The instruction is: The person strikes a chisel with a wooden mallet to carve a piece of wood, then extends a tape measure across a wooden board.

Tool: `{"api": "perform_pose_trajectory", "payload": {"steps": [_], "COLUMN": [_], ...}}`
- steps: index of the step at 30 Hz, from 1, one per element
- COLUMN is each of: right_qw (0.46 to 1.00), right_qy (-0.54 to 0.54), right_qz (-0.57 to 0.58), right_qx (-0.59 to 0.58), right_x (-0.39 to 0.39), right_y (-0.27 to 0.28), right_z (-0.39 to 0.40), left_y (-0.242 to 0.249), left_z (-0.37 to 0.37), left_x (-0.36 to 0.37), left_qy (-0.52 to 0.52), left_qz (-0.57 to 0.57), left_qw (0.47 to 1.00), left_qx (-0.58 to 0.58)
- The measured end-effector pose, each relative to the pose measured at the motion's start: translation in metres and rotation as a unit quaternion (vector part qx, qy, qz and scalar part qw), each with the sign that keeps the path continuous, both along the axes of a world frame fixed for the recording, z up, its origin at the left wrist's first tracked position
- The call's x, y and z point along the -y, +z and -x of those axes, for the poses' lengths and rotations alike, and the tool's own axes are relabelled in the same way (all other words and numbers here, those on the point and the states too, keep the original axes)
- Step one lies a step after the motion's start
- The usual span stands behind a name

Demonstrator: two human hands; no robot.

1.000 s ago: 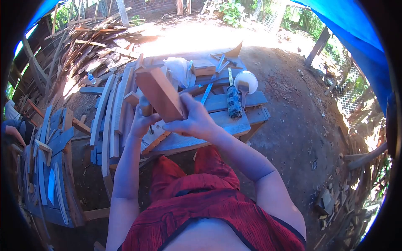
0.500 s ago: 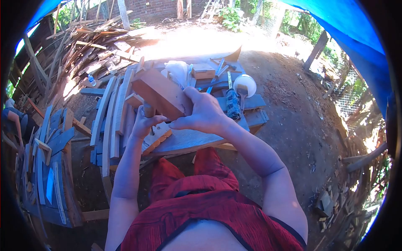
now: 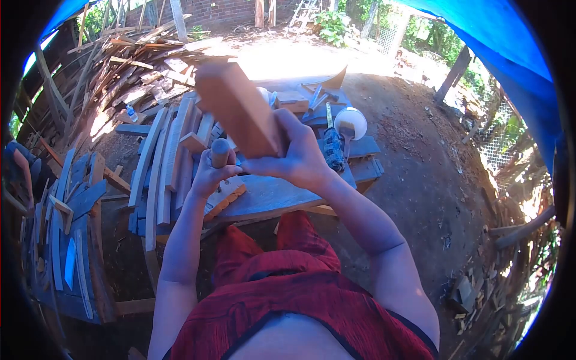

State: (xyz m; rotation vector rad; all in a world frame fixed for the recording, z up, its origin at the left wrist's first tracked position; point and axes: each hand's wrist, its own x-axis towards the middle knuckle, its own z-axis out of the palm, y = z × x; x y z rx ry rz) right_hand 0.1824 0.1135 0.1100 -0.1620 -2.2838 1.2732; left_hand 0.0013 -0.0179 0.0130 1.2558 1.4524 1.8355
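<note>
My left hand [image 3: 210,178] is closed around the round wooden handle of what looks like a chisel [image 3: 220,151], held upright. Its blade is mostly hidden; a dark metal bit shows below my fingers, over a notched piece of wood [image 3: 223,197] on the bench. A thick rectangular wooden block [image 3: 240,108] is gripped by one end in my right hand [image 3: 300,153]. The block is raised above and to the right of the handle's top, apart from it, and slightly blurred at its far end.
Long wooden strips [image 3: 159,168] lie along the left of the workbench [image 3: 270,195]. A power tool [image 3: 333,147], a brush [image 3: 347,135] and a white round container [image 3: 354,120] stand at its right. Another lumber stack [image 3: 72,234] is at left, beside a partly visible person [image 3: 21,168].
The wooden block in my right hand has lifted and tilted up, away from the handle top, which now shows clearly. My left hand has stayed nearly in place.
</note>
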Motion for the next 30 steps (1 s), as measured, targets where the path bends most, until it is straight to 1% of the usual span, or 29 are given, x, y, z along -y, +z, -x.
{"api": "perform_pose_trajectory", "payload": {"steps": [1,2,3,4,5,7,8,9,10,11,12,13,14,15,16,18,19,21,22,24,25,26,28,30], "right_qw": [0.993,0.993,0.999,0.981,0.981,0.976,0.976,0.998,0.994,0.976,0.976,0.99,0.999,0.989,0.989,0.994,0.994,0.992,0.992,0.984,0.984,0.985,0.968,0.963], "right_qy": [0.011,0.011,-0.015,-0.042,-0.044,-0.06,-0.059,-0.019,0.02,0.033,0.032,0.014,-0.012,-0.032,-0.035,0.013,0.016,0.024,0.024,-0.03,-0.049,-0.048,-0.077,-0.068], "right_qz": [0.103,0.103,-0.014,-0.13,-0.13,-0.158,-0.157,-0.028,0.103,0.213,0.214,0.139,0.027,-0.089,-0.088,0.022,0.021,0.099,0.101,0.136,0.092,0.091,0.005,0.026], "right_qx": [-0.06,-0.061,0.038,0.136,0.135,0.133,0.135,0.056,-0.026,-0.033,-0.033,-0.025,0.045,0.11,0.109,0.103,0.106,0.072,0.072,0.109,0.142,0.142,0.237,0.26], "right_x": [0.001,0.002,0.004,0.004,0.002,-0.003,-0.007,-0.011,-0.013,-0.005,-0.005,-0.005,-0.004,-0.003,-0.004,-0.01,-0.013,-0.019,-0.021,-0.024,-0.026,-0.027,-0.028,-0.028], "right_y": [-0.003,-0.004,-0.006,-0.006,-0.006,-0.005,-0.009,-0.015,-0.019,-0.006,-0.012,-0.02,-0.021,-0.022,-0.025,-0.037,-0.042,-0.055,-0.067,-0.099,-0.119,-0.137,-0.167,-0.191], "right_z": [0.002,0.003,0.003,0.003,0.001,-0.001,0.0,0.002,0.003,-0.002,-0.001,0.003,0.002,0.002,0.001,0.003,0.005,0.011,0.014,0.025,0.028,0.029,0.03,0.028], "left_y": [0.0,0.003,0.008,0.011,0.01,0.003,0.0,-0.002,-0.003,-0.004,-0.004,-0.003,-0.001,0.004,0.006,-0.001,-0.004,-0.001,0.003,0.004,0.004,0.002,-0.004,-0.004], "left_z": [0.0,-0.005,-0.014,-0.019,-0.016,-0.002,0.0,0.003,0.005,0.005,0.005,0.004,0.0,-0.005,-0.009,-0.001,0.002,0.001,0.0,-0.002,-0.002,0.0,0.006,0.007], "left_x": [0.0,-0.001,-0.003,-0.004,-0.004,0.0,0.0,0.001,0.001,0.0,0.0,-0.002,-0.002,-0.002,-0.003,-0.003,-0.001,0.003,0.004,0.006,0.007,0.007,0.009,0.013], "left_qy": [0.001,0.001,0.018,0.035,0.034,0.019,0.02,0.013,0.007,0.007,0.012,0.016,0.015,0.018,0.021,0.025,0.03,0.037,0.035,0.046,0.061,0.062,0.064,0.074], "left_qz": [0.029,0.029,-0.014,-0.057,-0.057,-0.017,-0.015,-0.002,0.011,0.013,0.019,0.025,0.026,-0.004,-0.033,-0.03,-0.028,-0.015,-0.005,-0.001,0.004,0.003,-0.016,-0.029], "left_qw": [1.0,1.0,0.999,0.996,0.996,0.999,0.999,1.0,1.0,1.0,1.0,1.0,1.0,1.0,0.999,0.999,0.998,0.999,0.999,0.999,0.998,0.998,0.998,0.996], "left_qx": [-0.007,-0.008,0.027,0.063,0.062,0.022,0.024,0.008,-0.008,-0.006,-0.008,-0.011,-0.011,0.013,0.037,0.037,0.039,0.027,0.013,0.014,0.016,0.016,0.023,0.033]}}
